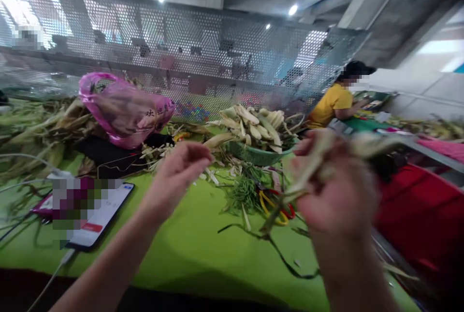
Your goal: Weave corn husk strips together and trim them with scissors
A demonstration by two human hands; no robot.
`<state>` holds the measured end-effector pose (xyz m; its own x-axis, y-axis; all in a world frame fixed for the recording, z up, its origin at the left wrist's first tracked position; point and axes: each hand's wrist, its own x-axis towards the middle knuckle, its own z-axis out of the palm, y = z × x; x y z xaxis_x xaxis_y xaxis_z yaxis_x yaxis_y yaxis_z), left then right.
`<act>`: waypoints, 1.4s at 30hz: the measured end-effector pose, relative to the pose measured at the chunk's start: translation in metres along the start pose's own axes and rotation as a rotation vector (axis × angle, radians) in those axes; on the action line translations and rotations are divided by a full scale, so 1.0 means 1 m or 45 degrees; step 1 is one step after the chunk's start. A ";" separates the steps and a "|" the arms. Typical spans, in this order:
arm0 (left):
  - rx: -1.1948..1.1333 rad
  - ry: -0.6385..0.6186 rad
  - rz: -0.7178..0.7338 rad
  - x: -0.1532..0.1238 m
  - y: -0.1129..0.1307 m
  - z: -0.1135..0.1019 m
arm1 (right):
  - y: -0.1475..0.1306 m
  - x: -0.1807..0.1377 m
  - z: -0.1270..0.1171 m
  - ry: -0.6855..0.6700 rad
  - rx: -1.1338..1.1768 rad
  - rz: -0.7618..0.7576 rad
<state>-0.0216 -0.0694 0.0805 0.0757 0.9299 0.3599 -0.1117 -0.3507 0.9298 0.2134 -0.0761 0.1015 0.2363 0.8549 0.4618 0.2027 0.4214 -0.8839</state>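
Observation:
Blurred by motion, my right hand point(340, 191) grips a pale, dried corn husk point(308, 171) whose dark stem end hangs down over the table. My left hand point(181, 169) hovers above the green table, its fingers curled and pressed together; whatever is in them, if anything, is hidden. Just past those fingertips a tan husk point(219, 140) pokes out, and I cannot tell whether they touch it. Behind both hands sits a green basket point(250, 154) heaped with bundled pale husks point(253, 123). Between the hands lie scissors point(270, 205) with yellow and red handles, beside thin green strings point(244, 193).
A pink plastic bag point(126, 113) and loose dry husks point(54, 126) are at the back left. A phone point(105, 215) with cables lies front left. Behind the table stands a perforated metal screen point(203, 55). A person in yellow point(331, 104) is at the right, near red cloth point(420, 210).

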 end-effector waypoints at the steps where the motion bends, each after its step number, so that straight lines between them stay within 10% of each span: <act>1: 0.043 -0.188 -0.129 0.004 -0.012 0.005 | 0.004 0.001 0.010 0.009 0.078 0.041; 5: 0.026 -0.650 -0.442 0.014 -0.057 0.030 | 0.045 0.006 0.051 -0.031 0.343 0.314; 8: -0.157 -0.699 -0.531 0.014 -0.082 0.045 | 0.075 0.006 0.067 -0.012 0.475 0.364; 27: -0.535 -0.207 -0.800 0.013 -0.130 0.038 | 0.106 0.003 0.049 -0.205 0.525 0.413; 42: -0.735 -0.174 -0.826 0.013 -0.127 0.038 | 0.104 0.004 0.046 -0.098 0.772 0.443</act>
<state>0.0310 -0.0167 -0.0303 0.4117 0.8922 -0.1855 -0.4867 0.3873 0.7830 0.1920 -0.0150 0.0076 0.1189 0.9802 0.1583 -0.4433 0.1951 -0.8749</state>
